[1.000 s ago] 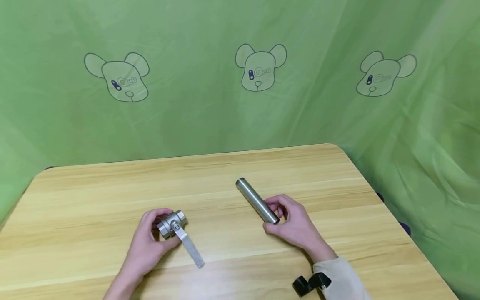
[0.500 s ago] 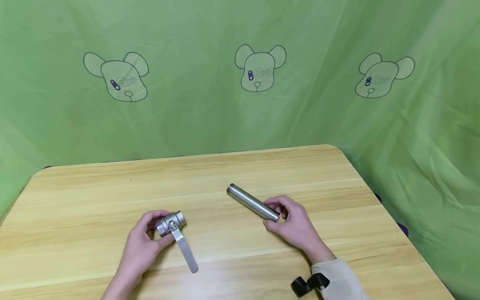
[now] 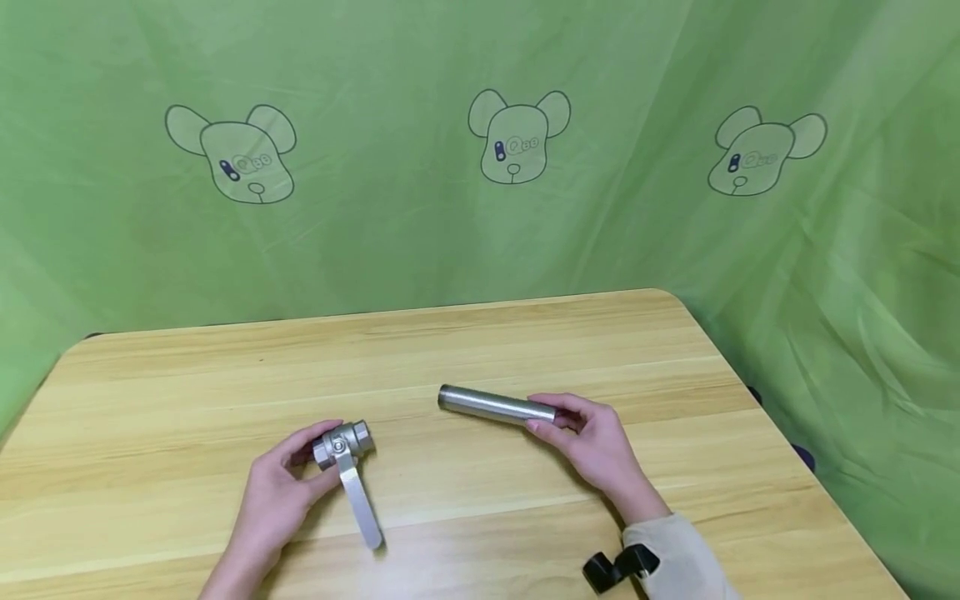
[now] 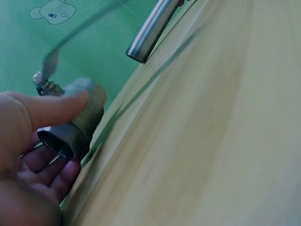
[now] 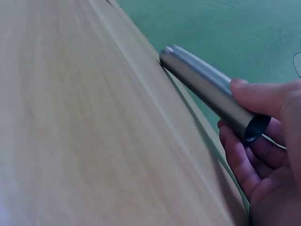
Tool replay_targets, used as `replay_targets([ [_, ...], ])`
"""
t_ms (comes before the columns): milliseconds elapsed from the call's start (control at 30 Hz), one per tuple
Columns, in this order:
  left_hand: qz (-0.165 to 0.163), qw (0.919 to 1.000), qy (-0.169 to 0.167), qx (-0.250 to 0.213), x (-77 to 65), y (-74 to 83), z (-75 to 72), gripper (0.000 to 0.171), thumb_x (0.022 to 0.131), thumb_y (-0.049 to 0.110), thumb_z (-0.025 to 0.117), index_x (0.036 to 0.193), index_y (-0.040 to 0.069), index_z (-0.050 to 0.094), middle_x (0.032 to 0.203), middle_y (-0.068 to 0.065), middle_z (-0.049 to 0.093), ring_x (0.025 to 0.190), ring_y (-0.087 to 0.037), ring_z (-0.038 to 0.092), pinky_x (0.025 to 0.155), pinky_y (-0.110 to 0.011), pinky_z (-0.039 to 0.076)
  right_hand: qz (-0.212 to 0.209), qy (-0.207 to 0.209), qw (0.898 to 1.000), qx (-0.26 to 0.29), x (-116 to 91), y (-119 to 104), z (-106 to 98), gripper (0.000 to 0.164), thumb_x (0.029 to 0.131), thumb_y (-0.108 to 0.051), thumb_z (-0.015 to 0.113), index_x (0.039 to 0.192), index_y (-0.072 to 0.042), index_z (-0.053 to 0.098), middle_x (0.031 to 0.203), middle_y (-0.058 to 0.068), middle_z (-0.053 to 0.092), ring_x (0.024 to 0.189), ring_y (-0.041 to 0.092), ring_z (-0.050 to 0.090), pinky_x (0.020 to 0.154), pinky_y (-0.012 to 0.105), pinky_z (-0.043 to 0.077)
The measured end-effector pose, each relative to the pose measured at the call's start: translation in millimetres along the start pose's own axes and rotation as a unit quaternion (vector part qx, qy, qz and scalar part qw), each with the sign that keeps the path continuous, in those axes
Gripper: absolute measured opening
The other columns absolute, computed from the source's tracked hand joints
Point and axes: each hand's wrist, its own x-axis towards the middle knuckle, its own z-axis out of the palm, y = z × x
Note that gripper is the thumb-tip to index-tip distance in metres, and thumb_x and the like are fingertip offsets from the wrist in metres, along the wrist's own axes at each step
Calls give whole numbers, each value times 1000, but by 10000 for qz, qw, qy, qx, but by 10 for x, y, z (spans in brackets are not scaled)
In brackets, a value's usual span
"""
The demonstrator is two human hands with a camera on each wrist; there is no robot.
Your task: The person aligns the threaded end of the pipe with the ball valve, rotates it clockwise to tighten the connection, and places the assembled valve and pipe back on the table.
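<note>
My left hand [image 3: 277, 492] grips a metal ball valve [image 3: 339, 443] by its body, thumb on the near side and fingers behind. The valve's lever handle [image 3: 362, 504] points toward the front of the table. In the left wrist view, the valve's round bore [image 4: 59, 143] faces the camera. On the right, my right hand [image 3: 596, 446] pinches a short steel pipe [image 3: 491, 404] near its right end between thumb and fingers. The pipe's free end points left toward the valve, with a gap between them. Its hollow near end [image 5: 257, 128] shows in the right wrist view.
Both hands are over a wood-grain table [image 3: 225, 367]. A green curtain [image 3: 390, 225] with printed bear heads hangs behind and to the right. A black strap mount [image 3: 618, 568] sits by the right sleeve [image 3: 678, 554].
The pipe has swung from a steep diagonal to nearly level, its free end coming left and nearer. The valve has turned slightly, its lever swinging left toward the front.
</note>
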Motion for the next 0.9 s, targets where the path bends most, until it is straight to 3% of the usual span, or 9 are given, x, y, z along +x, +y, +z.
replay_targets([
  [200,138,9927,-652,-1007,-28,11,46,61,88,0,85,145,1,64,142,-24,68,113,-6,74,100,-16,61,118,-248,9975,652,-5,-4,-7,37,90,-12,86,126,-7,77,125,19,75,98,13,74,83,21,66],
  [300,66,9885,-817,-1273,-39,26,91,59,88,0,83,144,-3,62,139,-22,70,114,-10,76,101,-19,62,73,-417,9951,890,-3,0,-7,39,90,-8,85,128,-3,75,128,22,74,99,12,75,86,22,67],
  [467,3,9876,-832,-1333,-34,46,123,59,89,2,84,143,-1,62,140,-19,70,117,-10,74,103,-19,61,-6,-605,9893,1327,-5,-17,-4,41,91,-3,82,130,4,72,125,22,74,101,12,76,91,24,67],
  [667,-109,9859,-960,-1364,-20,20,127,60,88,2,84,144,0,63,141,-14,70,122,-10,72,106,-20,60,-86,-791,9788,1885,-33,-83,39,44,93,-1,78,133,12,66,116,8,78,102,15,75,91,23,67],
  [900,-52,9854,-1079,-1313,-7,-6,122,60,88,5,85,144,1,64,138,-11,73,121,-11,73,105,-22,61,-194,-1029,9736,2030,-48,-134,132,44,94,0,78,133,14,65,115,6,79,102,12,76,92,22,67],
])
